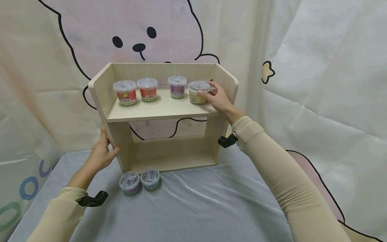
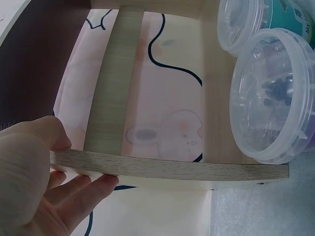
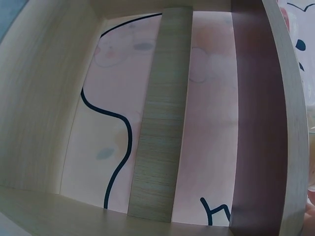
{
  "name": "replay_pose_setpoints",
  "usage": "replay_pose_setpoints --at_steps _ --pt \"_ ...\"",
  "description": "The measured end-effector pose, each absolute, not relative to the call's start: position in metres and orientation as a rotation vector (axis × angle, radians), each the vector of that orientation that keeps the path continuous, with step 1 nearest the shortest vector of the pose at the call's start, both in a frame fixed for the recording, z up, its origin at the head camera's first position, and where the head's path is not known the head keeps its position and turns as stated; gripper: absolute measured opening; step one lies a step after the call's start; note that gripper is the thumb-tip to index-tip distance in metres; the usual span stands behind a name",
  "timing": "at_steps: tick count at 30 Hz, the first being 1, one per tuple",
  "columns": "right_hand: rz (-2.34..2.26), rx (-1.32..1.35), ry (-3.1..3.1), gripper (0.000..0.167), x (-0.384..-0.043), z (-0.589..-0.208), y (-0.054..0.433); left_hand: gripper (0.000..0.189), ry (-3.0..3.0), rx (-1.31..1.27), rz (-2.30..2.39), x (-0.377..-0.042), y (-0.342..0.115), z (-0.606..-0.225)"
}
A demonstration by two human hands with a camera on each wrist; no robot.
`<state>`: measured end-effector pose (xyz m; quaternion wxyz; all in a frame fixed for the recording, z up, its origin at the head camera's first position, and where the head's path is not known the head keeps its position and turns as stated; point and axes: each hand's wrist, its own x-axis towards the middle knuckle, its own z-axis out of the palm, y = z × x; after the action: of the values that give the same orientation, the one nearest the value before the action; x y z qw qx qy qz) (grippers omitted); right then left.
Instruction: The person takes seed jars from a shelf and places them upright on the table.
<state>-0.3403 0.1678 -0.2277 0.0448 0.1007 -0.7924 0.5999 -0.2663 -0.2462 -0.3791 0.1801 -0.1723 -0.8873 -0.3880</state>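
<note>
A light wooden two-tier shelf (image 1: 169, 111) stands on the cloth. My left hand (image 1: 101, 155) grips its left side panel, thumb on the inner side and fingers outside in the left wrist view. On the upper board, my right hand (image 1: 220, 99) pinches a clear-lidded tub with a yellow label (image 1: 196, 97) near the right end. To its left stand a purple-labelled tub (image 1: 177, 88) and two red-labelled tubs (image 1: 127, 96) (image 1: 148, 90). In the right wrist view the shelf's inside fills most of the picture, and only a sliver of the right hand shows at the right edge.
Two more lidded tubs, one purplish (image 1: 130, 184) and one teal (image 1: 150, 179), sit on the grey-blue cloth (image 1: 193, 208) before the shelf's lower left corner. Printed curtains (image 1: 317, 84) hang behind and at both sides.
</note>
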Motion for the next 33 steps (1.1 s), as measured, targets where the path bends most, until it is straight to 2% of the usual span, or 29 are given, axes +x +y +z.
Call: replay_pose_setpoints --at_steps 19,33 --pt "1.792 0.304 -2.359 0.068 -0.326 -0.226 0.172 0.108 -2.521 -0.491 -1.036 -0.265 -0.247 -0.38" --pt "1.984 0.652 -2.197 0.057 -0.29 -0.223 0.171 0.111 -2.528 -0.476 -1.046 -0.265 -0.248 -0.379"
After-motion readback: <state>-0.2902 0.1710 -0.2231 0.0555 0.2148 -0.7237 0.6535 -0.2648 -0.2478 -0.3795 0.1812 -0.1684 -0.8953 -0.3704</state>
